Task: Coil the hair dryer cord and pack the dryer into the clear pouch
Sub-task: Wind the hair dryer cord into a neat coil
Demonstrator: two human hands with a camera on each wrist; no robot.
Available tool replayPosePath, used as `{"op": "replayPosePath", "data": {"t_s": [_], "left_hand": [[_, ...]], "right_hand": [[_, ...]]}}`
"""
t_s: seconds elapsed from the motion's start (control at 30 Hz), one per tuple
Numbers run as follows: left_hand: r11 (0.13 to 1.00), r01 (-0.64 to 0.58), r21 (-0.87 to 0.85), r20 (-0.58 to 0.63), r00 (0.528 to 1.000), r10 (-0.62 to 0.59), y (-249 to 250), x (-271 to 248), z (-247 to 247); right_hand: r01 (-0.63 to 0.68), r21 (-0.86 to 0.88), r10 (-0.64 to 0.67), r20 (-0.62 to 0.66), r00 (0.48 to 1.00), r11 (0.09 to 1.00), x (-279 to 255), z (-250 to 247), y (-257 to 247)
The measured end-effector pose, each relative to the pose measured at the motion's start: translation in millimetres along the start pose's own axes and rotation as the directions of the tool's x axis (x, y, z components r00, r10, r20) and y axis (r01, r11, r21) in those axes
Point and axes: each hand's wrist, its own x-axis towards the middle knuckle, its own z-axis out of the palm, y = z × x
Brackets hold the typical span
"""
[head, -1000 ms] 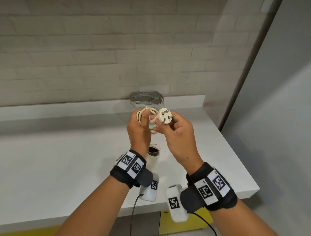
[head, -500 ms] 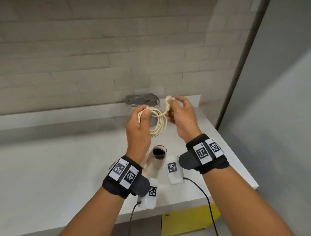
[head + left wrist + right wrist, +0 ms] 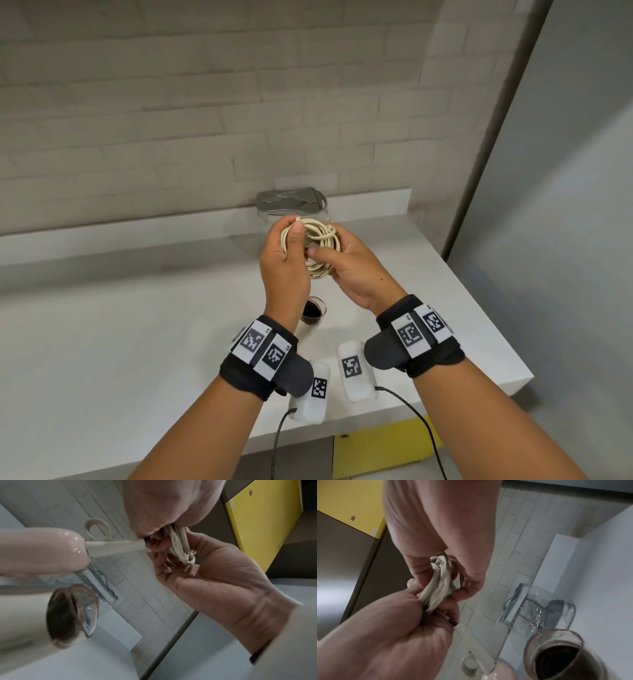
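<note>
A cream cord coil (image 3: pixel 320 246) is held up between both hands above the counter. My left hand (image 3: pixel 298 240) grips its left side with the thumb over the loops. My right hand (image 3: pixel 325 245) pinches the right side, thumb in front and fingers behind. The coil (image 3: pixel 438 588) shows bunched between both hands in the right wrist view. Below the hands sits the pale pink hair dryer (image 3: pixel 313 310), its dark nozzle facing up. Its handle (image 3: pixel 34 553) leads by a short cord stub to the left hand (image 3: pixel 163 513). The clear pouch (image 3: pixel 291 202) stands behind, against the ledge.
The white counter (image 3: pixel 137 325) ends at a front edge and a right corner near a grey partition (image 3: pixel 565 205). A raised ledge (image 3: pixel 137 226) and brick wall close the back. Yellow cabinet fronts (image 3: pixel 383 442) lie below the counter.
My right hand brought the plug end in from the upper right and now pinches the coil's right side. The loops are gathered tighter between both hands.
</note>
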Motion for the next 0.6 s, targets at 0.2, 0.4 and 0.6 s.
{"op": "replayPosePath", "data": {"t_s": [0.2, 0.4, 0.6], "left_hand": [[0.995, -0.034, 0.090, 0.008, 0.999, 0.033, -11, 3, -4], [0.982, -0.069, 0.176, -0.024, 0.997, 0.075, -16, 3, -6], [0.977, 0.039, 0.208, 0.364, 0.925, -0.115, -18, 2, -14]], "right_hand": [[0.034, -0.246, -0.082, -0.188, 0.979, 0.969, 3, 2, 8], [0.058, -0.088, -0.080, -0.272, 0.959, 0.994, 4, 3, 14], [0.047, 0.001, -0.043, -0.351, 0.935, 0.999, 2, -10, 11]]}}
